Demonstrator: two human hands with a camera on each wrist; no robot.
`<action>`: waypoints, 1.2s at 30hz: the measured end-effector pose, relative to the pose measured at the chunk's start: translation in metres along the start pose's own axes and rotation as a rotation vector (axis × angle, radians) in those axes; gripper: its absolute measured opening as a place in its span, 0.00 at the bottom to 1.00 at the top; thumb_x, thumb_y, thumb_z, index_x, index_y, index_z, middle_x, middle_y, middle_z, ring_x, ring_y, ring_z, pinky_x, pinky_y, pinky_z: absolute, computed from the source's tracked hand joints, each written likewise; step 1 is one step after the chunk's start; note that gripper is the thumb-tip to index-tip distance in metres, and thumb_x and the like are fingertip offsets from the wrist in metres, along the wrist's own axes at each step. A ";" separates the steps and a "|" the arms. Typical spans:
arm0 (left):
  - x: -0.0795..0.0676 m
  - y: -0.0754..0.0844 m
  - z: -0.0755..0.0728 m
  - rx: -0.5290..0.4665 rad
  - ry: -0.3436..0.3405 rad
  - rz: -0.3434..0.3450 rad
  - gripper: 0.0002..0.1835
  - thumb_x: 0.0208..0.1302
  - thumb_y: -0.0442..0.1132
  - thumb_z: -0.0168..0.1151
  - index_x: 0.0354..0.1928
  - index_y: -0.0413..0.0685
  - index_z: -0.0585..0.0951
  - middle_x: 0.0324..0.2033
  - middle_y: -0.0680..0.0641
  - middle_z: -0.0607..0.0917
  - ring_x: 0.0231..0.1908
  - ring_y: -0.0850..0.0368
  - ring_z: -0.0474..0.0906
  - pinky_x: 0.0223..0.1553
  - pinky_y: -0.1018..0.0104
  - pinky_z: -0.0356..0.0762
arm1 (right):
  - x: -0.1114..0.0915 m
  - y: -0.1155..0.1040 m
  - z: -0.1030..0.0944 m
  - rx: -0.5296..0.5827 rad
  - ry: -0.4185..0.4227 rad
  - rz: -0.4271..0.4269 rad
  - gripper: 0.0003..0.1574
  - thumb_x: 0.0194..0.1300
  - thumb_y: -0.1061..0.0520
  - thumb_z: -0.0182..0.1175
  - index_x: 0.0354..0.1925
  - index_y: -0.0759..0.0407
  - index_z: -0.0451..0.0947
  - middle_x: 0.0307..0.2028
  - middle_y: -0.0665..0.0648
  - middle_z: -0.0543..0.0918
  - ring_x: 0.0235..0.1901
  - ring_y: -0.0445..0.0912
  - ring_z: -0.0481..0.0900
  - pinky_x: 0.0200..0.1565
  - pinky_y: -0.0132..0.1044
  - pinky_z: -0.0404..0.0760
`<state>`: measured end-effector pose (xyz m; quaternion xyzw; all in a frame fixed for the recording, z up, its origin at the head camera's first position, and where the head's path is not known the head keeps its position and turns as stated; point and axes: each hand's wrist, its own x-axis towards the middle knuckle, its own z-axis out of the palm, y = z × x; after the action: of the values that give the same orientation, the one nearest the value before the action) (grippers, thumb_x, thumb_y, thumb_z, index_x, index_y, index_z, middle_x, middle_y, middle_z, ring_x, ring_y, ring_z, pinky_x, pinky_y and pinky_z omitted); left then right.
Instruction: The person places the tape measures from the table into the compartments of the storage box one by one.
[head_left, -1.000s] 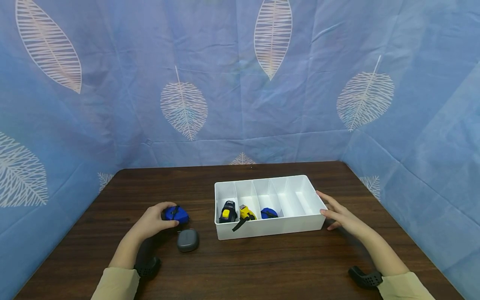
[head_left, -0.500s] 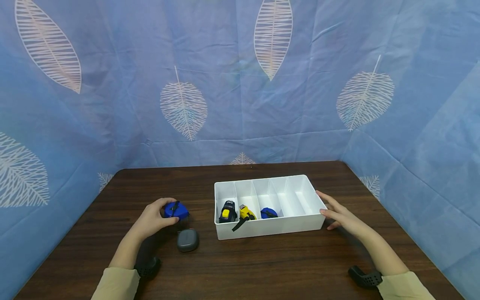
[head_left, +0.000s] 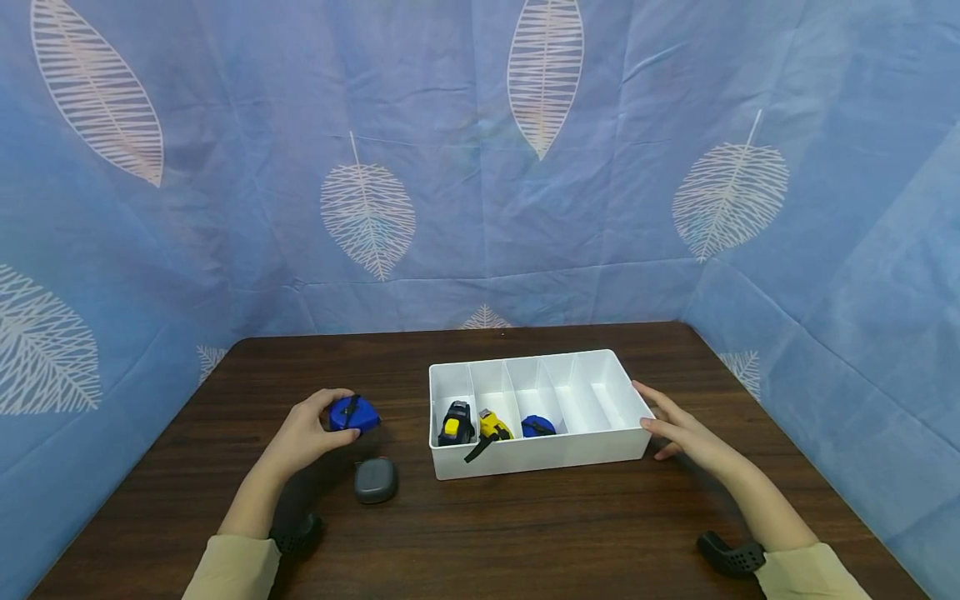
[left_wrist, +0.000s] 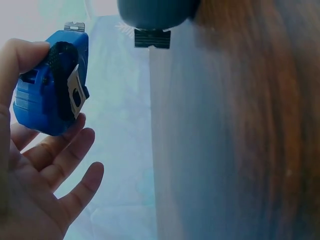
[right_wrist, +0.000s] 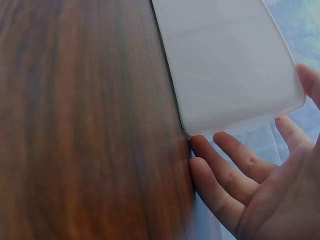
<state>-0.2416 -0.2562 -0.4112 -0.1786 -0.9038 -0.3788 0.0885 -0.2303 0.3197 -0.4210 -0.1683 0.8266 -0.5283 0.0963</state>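
Note:
My left hand (head_left: 303, 433) pinches a blue tape measure (head_left: 354, 414) between thumb and fingers, raised over the table at the left. In the left wrist view the tape measure (left_wrist: 50, 95) shows a black strap, a belt clip and its metal end hook. Just below that hand lies a grey tape measure (head_left: 376, 481). My right hand (head_left: 686, 433) rests its extended fingertips against the right end of a white divided box (head_left: 540, 458); in the right wrist view its fingers (right_wrist: 235, 155) touch the box's end wall (right_wrist: 230, 65).
Inside the box, a black-and-yellow tape measure (head_left: 456, 423) sits in the leftmost compartment. A yellow one (head_left: 493, 427) with a strap hanging over the front wall is beside it, then a blue one (head_left: 537, 427). Blue leaf-patterned cloth (head_left: 450, 208) surrounds the dark wooden table (head_left: 487, 533).
My left hand has lifted the blue tape measure slightly and turned it a little. The right hand, the box and the grey tape measure stay where they were.

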 end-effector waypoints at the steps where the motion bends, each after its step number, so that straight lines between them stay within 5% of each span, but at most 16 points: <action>1: 0.000 0.001 0.000 0.000 -0.003 0.004 0.33 0.54 0.42 0.72 0.60 0.38 0.73 0.48 0.40 0.78 0.40 0.48 0.77 0.36 0.58 0.78 | 0.000 0.000 0.000 -0.003 -0.003 -0.002 0.41 0.74 0.53 0.45 0.76 0.56 0.37 0.66 0.78 0.51 0.55 0.68 0.68 0.36 0.52 0.78; 36: 0.004 0.033 -0.004 0.035 0.055 0.081 0.33 0.50 0.41 0.75 0.59 0.45 0.75 0.47 0.46 0.79 0.42 0.50 0.76 0.39 0.54 0.78 | 0.000 -0.003 0.001 -0.011 0.011 0.021 0.42 0.74 0.52 0.46 0.76 0.56 0.38 0.66 0.78 0.52 0.56 0.71 0.66 0.36 0.51 0.78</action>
<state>-0.2326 -0.2368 -0.3860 -0.2028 -0.8995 -0.3640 0.1317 -0.2293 0.3174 -0.4184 -0.1574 0.8316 -0.5239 0.0963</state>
